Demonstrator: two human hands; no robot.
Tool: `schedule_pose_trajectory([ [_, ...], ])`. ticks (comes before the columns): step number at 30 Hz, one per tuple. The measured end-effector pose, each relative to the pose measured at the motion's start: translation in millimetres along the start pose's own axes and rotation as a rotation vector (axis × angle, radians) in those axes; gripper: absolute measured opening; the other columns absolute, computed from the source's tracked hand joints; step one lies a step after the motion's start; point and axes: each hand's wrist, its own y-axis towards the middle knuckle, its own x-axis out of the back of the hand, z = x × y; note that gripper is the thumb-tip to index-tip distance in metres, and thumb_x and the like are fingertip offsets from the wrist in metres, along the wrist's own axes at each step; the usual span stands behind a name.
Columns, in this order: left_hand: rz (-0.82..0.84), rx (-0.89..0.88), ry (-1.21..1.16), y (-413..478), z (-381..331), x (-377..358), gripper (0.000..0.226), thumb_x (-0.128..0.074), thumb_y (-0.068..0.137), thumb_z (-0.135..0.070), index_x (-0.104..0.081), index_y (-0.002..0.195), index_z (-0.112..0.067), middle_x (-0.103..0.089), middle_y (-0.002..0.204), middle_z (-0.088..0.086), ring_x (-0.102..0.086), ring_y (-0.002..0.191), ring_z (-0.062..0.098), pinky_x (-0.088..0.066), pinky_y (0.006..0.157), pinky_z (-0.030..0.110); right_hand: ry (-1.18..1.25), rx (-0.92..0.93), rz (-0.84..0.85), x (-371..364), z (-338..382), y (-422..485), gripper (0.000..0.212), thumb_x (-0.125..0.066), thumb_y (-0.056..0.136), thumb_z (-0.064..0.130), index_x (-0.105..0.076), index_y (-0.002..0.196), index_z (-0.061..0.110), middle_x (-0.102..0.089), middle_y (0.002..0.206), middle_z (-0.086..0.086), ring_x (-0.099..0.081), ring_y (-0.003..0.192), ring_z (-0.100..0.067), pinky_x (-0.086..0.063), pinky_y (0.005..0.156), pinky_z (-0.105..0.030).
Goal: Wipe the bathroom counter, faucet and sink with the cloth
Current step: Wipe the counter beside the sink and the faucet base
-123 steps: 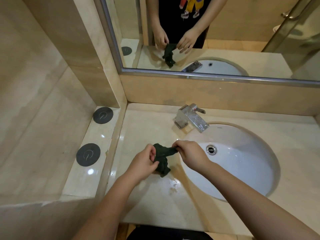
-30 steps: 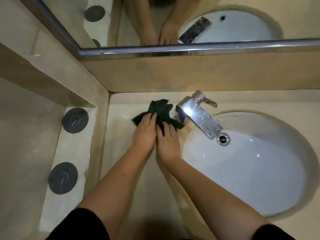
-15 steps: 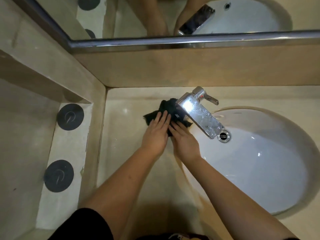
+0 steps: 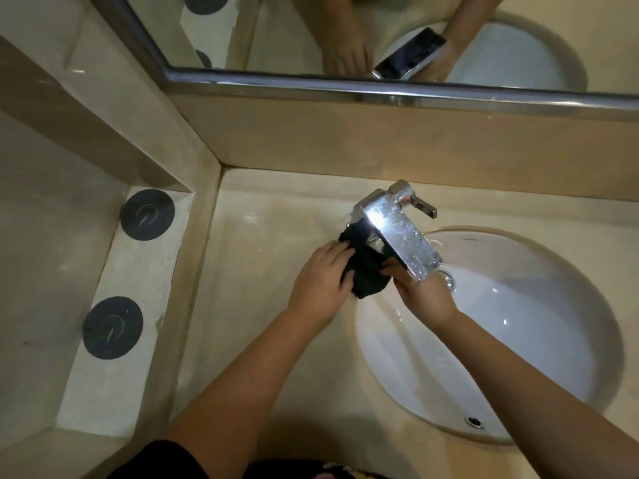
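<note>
Two hands, one cloth, one faucet

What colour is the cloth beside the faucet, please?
The cloth is dark green, nearly black; the head view shows it best.

Dark cloth bunched under the faucet spout, left hand gripping it left of the faucet, right hand holding it beneath the spout tip, sink right of the faucet
</note>
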Motion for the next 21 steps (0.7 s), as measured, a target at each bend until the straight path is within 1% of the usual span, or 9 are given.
schedule_pose_trajectory([
  [1, 0.040, -0.038, 0.050, -1.3, 2.6, 0.6, 0.042, -0.055, 0.088, -0.023, -0.060, 0.127, -0.009, -0.058, 0.134, 0.007, -0.048, 0.126, 0.026, -0.023, 0.111, 0.027, 0.099, -0.012, 0.045, 4.6, 0.4, -4.5, 0.038, -0.067, 0.078, -0.003, -0.059, 0.103, 0.024, -0.071, 0.102, -0.006, -0.069, 0.080, -0.034, -0.057, 0.056, -0.041],
  [3, 0.174, -0.077, 0.135, -3.8, 6.5, -1.8, 0.048, -0.055, 0.090, -0.027, -0.052, 0.136, -0.011, -0.048, 0.143, 0.007, -0.040, 0.135, 0.028, -0.013, 0.114, 0.032, 0.168, -0.047, 0.048, 7.5, 7.7, -15.5, 0.025, -0.058, 0.082, 0.001, -0.068, 0.100, 0.016, -0.070, 0.105, -0.004, -0.068, 0.086, -0.031, -0.057, 0.062, -0.039],
  [6, 0.212, -0.060, 0.254, -9.3, 8.2, -0.5, 0.047, -0.052, 0.093, -0.027, -0.051, 0.136, -0.009, -0.047, 0.145, 0.007, -0.039, 0.136, 0.029, -0.017, 0.116, 0.038, 0.293, -0.087, 0.015, 0.7, 50.0, -19.0, 0.027, -0.046, 0.088, 0.011, -0.071, 0.098, 0.008, -0.069, 0.106, -0.007, -0.061, 0.097, -0.024, -0.050, 0.081, -0.031],
  [8, 0.179, 0.007, 0.308, -14.0, 14.7, 6.4, 0.043, -0.043, 0.095, -0.025, -0.053, 0.134, -0.008, -0.048, 0.143, 0.008, -0.039, 0.136, 0.028, -0.022, 0.115, 0.040, 0.322, -0.115, 0.000, -12.7, 85.8, -15.5, 0.029, -0.049, 0.086, 0.011, -0.069, 0.107, 0.005, -0.066, 0.111, -0.011, -0.054, 0.104, -0.022, -0.047, 0.089, -0.029],
  [10, 0.163, 0.053, 0.390, -18.8, 27.7, 16.7, 0.047, -0.036, 0.096, -0.027, -0.049, 0.138, -0.009, -0.042, 0.148, 0.009, -0.033, 0.140, 0.028, -0.022, 0.115, 0.041, 0.284, -0.166, 0.038, -28.8, 114.5, -9.7, 0.040, -0.059, 0.082, 0.009, -0.062, 0.122, 0.006, -0.061, 0.124, -0.013, -0.054, 0.112, -0.027, -0.047, 0.097, -0.036],
  [13, 0.173, 0.101, 0.400, -22.8, 37.2, 23.6, 0.053, -0.048, 0.095, -0.017, -0.036, 0.146, -0.009, -0.023, 0.157, 0.012, -0.021, 0.144, 0.030, -0.015, 0.118, 0.041, 0.130, -0.226, 0.072, -41.9, 137.0, 6.7, 0.050, -0.070, 0.080, 0.017, -0.059, 0.128, 0.013, -0.056, 0.134, -0.011, -0.051, 0.123, -0.033, -0.041, 0.103, -0.041],
  [15, 0.203, 0.079, 0.369, -27.3, 31.7, 20.6, 0.053, -0.047, 0.095, -0.017, -0.034, 0.146, -0.008, -0.027, 0.155, 0.012, -0.025, 0.143, 0.027, -0.016, 0.119, 0.038, 0.082, -0.239, 0.053, -44.2, 138.2, 16.8, 0.040, -0.074, 0.078, 0.021, -0.067, 0.117, 0.015, -0.061, 0.128, -0.008, -0.055, 0.119, -0.031, -0.044, 0.100, -0.038],
  [18, 0.276, 0.032, 0.331, -44.6, 19.9, 11.4, 0.050, -0.041, 0.099, -0.022, -0.033, 0.146, -0.008, -0.032, 0.154, 0.010, -0.027, 0.142, 0.023, -0.015, 0.119, 0.035, 0.161, -0.226, 0.031, -39.4, 130.0, 15.7, 0.028, -0.083, 0.064, 0.008, -0.073, 0.090, 0.012, -0.069, 0.100, -0.006, -0.062, 0.092, -0.025, -0.051, 0.079, -0.028],
  [21, 0.332, 0.006, 0.358, -63.7, 7.7, 6.2, 0.053, -0.040, 0.098, -0.024, -0.030, 0.148, -0.009, -0.030, 0.154, 0.008, -0.025, 0.143, 0.023, -0.012, 0.120, 0.036, 0.197, -0.190, 0.078, -26.6, 120.1, -5.8, 0.021, -0.083, 0.063, 0.004, -0.072, 0.080, 0.011, -0.069, 0.089, -0.005, -0.062, 0.081, -0.023, -0.051, 0.067, -0.026],
])
